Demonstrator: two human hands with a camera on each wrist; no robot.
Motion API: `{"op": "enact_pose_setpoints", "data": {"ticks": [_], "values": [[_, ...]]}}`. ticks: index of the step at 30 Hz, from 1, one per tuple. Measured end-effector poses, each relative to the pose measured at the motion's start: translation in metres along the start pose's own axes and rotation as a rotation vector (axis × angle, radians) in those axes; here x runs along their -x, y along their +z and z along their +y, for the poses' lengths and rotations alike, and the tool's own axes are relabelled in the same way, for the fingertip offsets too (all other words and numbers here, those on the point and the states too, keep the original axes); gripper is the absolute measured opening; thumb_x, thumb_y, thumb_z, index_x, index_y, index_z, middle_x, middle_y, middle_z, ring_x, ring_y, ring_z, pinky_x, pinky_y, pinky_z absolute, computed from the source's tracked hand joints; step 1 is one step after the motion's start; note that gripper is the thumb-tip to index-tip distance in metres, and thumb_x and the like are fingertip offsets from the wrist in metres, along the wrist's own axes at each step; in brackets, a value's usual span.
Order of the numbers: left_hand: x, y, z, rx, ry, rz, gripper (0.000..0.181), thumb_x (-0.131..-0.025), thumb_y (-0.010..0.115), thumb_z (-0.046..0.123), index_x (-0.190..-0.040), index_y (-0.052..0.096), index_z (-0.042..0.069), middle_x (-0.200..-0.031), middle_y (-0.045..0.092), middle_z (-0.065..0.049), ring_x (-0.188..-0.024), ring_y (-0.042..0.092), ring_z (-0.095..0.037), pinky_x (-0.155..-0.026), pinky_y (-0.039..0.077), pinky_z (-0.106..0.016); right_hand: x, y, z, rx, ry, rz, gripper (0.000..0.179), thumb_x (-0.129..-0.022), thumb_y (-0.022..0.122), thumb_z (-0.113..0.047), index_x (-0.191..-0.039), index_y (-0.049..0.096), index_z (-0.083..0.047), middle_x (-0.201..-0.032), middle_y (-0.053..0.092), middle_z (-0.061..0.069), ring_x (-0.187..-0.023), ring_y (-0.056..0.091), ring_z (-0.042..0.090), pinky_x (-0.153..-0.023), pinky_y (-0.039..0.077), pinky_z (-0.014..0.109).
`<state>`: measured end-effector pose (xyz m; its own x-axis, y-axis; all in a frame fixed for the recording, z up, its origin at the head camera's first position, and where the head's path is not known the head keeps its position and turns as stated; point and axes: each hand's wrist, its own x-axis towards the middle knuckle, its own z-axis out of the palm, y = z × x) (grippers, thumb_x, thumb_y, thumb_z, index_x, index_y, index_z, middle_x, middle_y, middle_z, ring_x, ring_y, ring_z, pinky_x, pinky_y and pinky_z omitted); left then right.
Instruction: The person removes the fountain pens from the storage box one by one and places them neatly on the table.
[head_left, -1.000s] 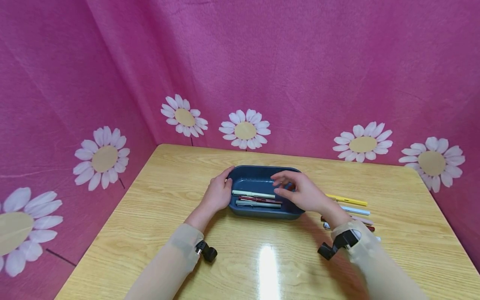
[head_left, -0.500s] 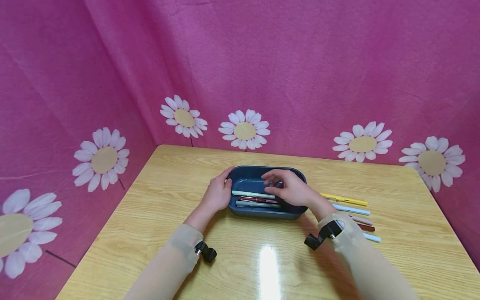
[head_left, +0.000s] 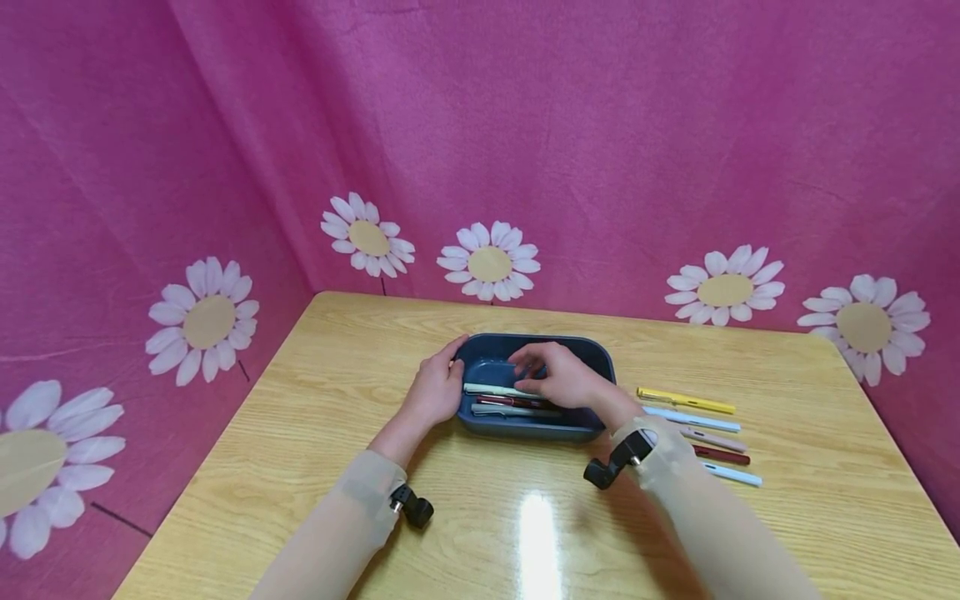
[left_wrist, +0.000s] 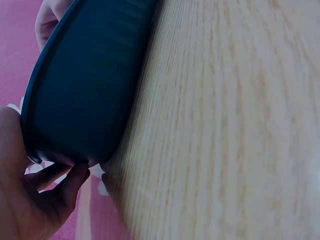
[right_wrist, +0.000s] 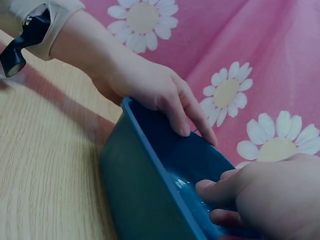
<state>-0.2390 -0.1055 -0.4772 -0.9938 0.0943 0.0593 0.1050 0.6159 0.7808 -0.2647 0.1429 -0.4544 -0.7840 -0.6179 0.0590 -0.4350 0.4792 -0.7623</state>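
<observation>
My left hand (head_left: 437,385) grips the left end of a dark blue oblong box (head_left: 498,432) on the table. Thumb and fingers meet at the end wall in the left wrist view. Inside, near the front wall, a pale green pen (head_left: 487,389), a dark red pen (head_left: 498,401) and a grey-green pen (head_left: 502,411) lie side by side. My right hand (head_left: 564,377) reaches over the box, fingers bent and pointing left, close over the pens' right ends. Seen in the right wrist view, its fingertips (right_wrist: 206,186) are inside the box; I cannot tell whether they hold a pen.
Right of the box, several pens lie on the wooden table (head_left: 360,350) in a slanted column: a yellow pen (head_left: 686,401), a light blue pen (head_left: 697,418), a pinkish pen (head_left: 712,439), a dark red pen (head_left: 722,455) and another light blue pen (head_left: 733,475). A pink flowered curtain (head_left: 600,167) hangs behind.
My right hand has moved left across the box, and its forearm has uncovered more of the pens on the table. My left hand keeps its grip at the box's left end.
</observation>
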Motion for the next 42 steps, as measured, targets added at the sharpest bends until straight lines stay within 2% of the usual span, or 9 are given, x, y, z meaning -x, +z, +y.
{"op": "enact_pose_setpoints", "data": {"ticks": [10,21,32,42], "values": [[0.000,-0.001,-0.001,0.001,-0.005,-0.010,0.048,-0.114,0.043,0.016,-0.163,0.045,0.015,-0.159,0.050,-0.016,-0.145,0.048,-0.031,-0.118,0.038,-0.050,-0.012,0.009,0.000,0.015,0.034,-0.049,0.033,-0.096,0.077,-0.003,-0.127,0.070,0.002,-0.110,0.073,0.009,-0.096,0.070,0.020,-0.093,0.057,0.045],[-0.001,0.001,-0.003,0.000,0.001,-0.013,0.048,-0.114,0.043,0.016,-0.162,0.045,0.013,-0.157,0.052,-0.016,-0.143,0.050,-0.031,-0.118,0.039,-0.051,-0.021,0.015,0.008,0.071,0.085,-0.075,0.030,-0.094,0.077,0.002,-0.123,0.072,0.000,-0.105,0.073,0.006,-0.095,0.069,0.019,-0.091,0.058,0.042],[-0.002,0.000,-0.001,-0.013,0.010,-0.002,0.048,-0.114,0.043,0.015,-0.161,0.046,0.013,-0.156,0.053,-0.017,-0.143,0.050,-0.031,-0.118,0.038,-0.050,-0.026,0.019,0.005,0.159,0.068,-0.077,0.023,-0.093,0.076,0.004,-0.115,0.074,0.001,-0.096,0.072,0.007,-0.089,0.068,0.017,-0.085,0.059,0.039],[-0.001,0.001,-0.003,0.004,0.003,-0.002,0.048,-0.114,0.044,0.016,-0.162,0.045,0.015,-0.158,0.051,-0.015,-0.145,0.048,-0.032,-0.118,0.038,-0.050,-0.023,0.017,0.002,0.175,0.047,-0.046,0.024,-0.096,0.065,0.010,-0.117,0.074,0.003,-0.102,0.072,0.010,-0.097,0.067,0.023,-0.094,0.057,0.045]]}}
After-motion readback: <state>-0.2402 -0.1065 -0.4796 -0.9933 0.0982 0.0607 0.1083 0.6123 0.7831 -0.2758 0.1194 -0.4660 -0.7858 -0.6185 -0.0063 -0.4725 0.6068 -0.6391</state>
